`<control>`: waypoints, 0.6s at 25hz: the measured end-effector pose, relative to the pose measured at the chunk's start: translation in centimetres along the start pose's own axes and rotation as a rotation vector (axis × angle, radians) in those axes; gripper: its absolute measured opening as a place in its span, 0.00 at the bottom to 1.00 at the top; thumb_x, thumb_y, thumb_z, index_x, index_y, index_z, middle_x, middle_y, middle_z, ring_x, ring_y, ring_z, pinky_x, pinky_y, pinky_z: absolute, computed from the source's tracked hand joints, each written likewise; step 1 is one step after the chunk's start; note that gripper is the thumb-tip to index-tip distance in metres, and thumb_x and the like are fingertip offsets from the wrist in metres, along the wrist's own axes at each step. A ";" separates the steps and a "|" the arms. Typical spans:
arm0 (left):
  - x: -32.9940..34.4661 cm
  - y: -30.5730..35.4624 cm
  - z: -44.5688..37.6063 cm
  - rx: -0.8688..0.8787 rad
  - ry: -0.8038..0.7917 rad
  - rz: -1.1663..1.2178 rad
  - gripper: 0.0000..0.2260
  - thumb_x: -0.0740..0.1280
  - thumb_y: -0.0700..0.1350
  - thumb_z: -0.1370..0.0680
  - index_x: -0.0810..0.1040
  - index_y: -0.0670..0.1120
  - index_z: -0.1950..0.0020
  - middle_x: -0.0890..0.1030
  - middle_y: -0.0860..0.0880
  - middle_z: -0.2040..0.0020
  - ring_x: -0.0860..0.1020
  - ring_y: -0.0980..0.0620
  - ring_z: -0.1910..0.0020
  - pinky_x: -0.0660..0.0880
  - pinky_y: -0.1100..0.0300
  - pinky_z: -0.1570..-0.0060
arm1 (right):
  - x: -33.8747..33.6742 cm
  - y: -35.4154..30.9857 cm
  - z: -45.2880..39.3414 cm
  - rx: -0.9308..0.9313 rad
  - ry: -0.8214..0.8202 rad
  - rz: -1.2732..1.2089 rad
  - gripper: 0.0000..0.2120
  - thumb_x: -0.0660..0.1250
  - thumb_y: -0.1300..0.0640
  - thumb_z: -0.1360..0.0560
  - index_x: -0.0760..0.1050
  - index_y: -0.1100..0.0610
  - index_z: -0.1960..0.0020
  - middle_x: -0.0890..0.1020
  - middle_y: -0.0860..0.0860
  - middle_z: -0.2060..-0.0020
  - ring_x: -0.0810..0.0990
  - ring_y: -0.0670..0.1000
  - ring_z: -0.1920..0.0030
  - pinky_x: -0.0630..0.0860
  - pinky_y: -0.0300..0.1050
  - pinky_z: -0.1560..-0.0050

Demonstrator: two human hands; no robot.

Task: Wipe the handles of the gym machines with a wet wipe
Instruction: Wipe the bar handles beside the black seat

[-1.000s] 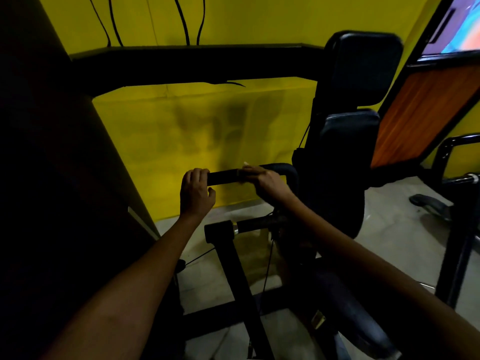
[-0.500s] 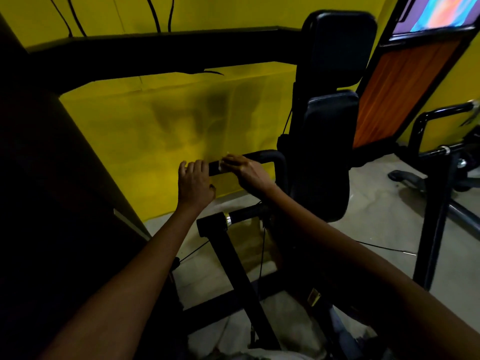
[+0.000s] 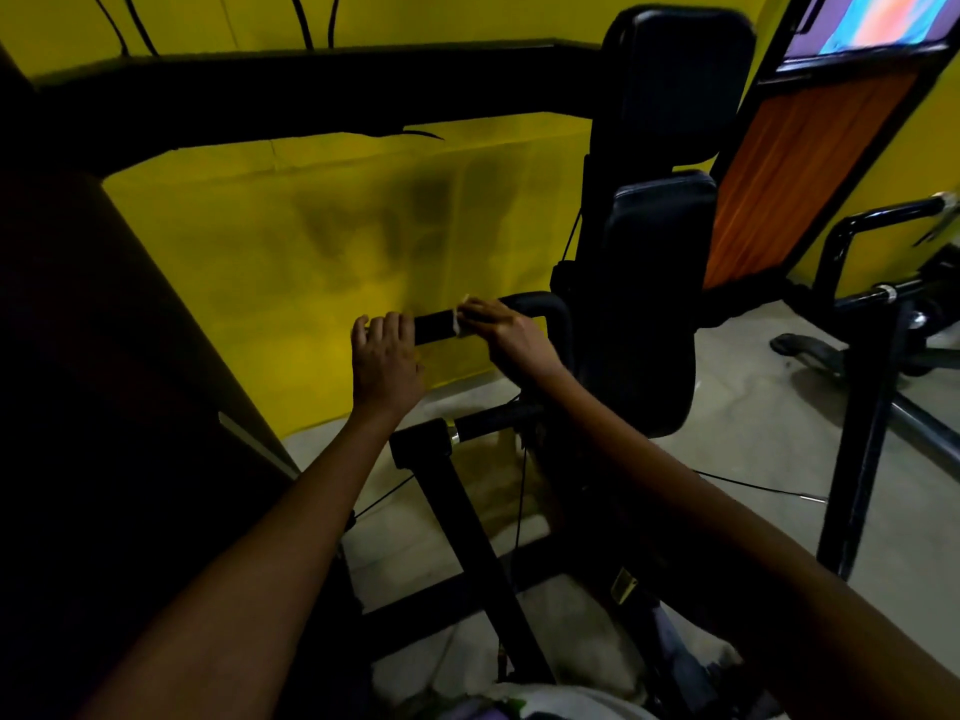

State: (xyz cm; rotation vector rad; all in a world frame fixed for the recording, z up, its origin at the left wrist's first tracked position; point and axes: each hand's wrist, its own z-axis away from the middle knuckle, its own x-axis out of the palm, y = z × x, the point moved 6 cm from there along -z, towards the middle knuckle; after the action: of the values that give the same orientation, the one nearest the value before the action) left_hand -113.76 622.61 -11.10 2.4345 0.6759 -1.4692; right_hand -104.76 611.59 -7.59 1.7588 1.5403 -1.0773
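A dim gym: black padded machine cushions (image 3: 670,210) at upper centre-right, black steel tube frames (image 3: 862,407) on bare concrete floor (image 3: 753,407) at right, bright yellow wall (image 3: 311,252) behind.

Worn on the head, one wide-angle view only. Looked forward and down along both outstretched forearms, close to the black handle (image 3: 435,327) at centre frame. Faced the yellow wall (image 3: 322,241), with grey floor (image 3: 753,407) low and right. Edges bowed by the lens.
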 end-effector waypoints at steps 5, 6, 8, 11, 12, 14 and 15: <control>-0.1 0.1 -0.1 -0.002 0.025 -0.023 0.26 0.75 0.46 0.38 0.75 0.38 0.44 0.78 0.41 0.52 0.77 0.41 0.52 0.70 0.46 0.40 | -2.8 6.7 3.6 0.293 0.102 0.034 0.16 0.59 0.71 0.27 0.79 0.64 0.43 0.78 0.60 0.40 0.77 0.59 0.39 0.75 0.58 0.41; 0.1 0.1 -0.1 -0.007 0.014 -0.026 0.26 0.75 0.46 0.38 0.75 0.38 0.43 0.78 0.41 0.52 0.77 0.41 0.52 0.70 0.46 0.40 | -2.8 5.5 3.1 0.273 0.115 0.036 0.16 0.58 0.70 0.26 0.79 0.64 0.44 0.79 0.60 0.42 0.78 0.60 0.40 0.75 0.58 0.42; 0.3 0.1 0.0 -0.013 -0.006 -0.030 0.26 0.74 0.47 0.36 0.74 0.38 0.42 0.77 0.41 0.50 0.76 0.41 0.50 0.69 0.46 0.39 | -1.8 2.0 1.8 0.085 0.088 0.037 0.17 0.56 0.71 0.28 0.80 0.64 0.48 0.81 0.61 0.46 0.80 0.61 0.44 0.74 0.55 0.43; 0.3 0.0 -0.1 -0.005 0.030 -0.025 0.26 0.74 0.46 0.37 0.75 0.38 0.43 0.78 0.41 0.51 0.76 0.41 0.52 0.70 0.47 0.41 | -0.3 1.0 1.4 -0.106 -0.030 0.054 0.19 0.54 0.70 0.30 0.80 0.65 0.47 0.81 0.63 0.46 0.79 0.63 0.44 0.75 0.57 0.45; 0.2 0.0 -0.1 -0.003 0.040 -0.022 0.26 0.74 0.46 0.38 0.75 0.38 0.43 0.78 0.41 0.52 0.76 0.41 0.53 0.70 0.47 0.42 | -0.7 2.4 1.6 -0.063 -0.039 0.054 0.20 0.55 0.72 0.31 0.79 0.65 0.44 0.80 0.62 0.44 0.78 0.63 0.42 0.75 0.58 0.44; 0.3 0.0 -0.2 -0.006 0.047 -0.009 0.25 0.74 0.45 0.38 0.74 0.38 0.43 0.77 0.41 0.52 0.76 0.41 0.53 0.70 0.47 0.42 | -2.1 5.8 2.7 0.131 0.024 0.031 0.22 0.60 0.75 0.31 0.77 0.64 0.40 0.78 0.61 0.40 0.75 0.61 0.38 0.75 0.57 0.43; 0.3 0.0 -0.2 -0.008 0.048 -0.003 0.25 0.74 0.45 0.37 0.74 0.38 0.43 0.77 0.40 0.52 0.76 0.41 0.53 0.69 0.46 0.42 | -2.6 7.1 3.6 0.237 0.032 -0.034 0.21 0.61 0.73 0.29 0.76 0.64 0.38 0.76 0.61 0.38 0.73 0.60 0.36 0.73 0.54 0.40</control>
State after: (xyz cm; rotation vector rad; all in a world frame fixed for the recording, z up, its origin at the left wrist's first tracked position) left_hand -113.50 622.79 -11.30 2.4713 0.6937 -1.4109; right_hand -98.64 605.96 -7.96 1.9194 1.5179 -1.2997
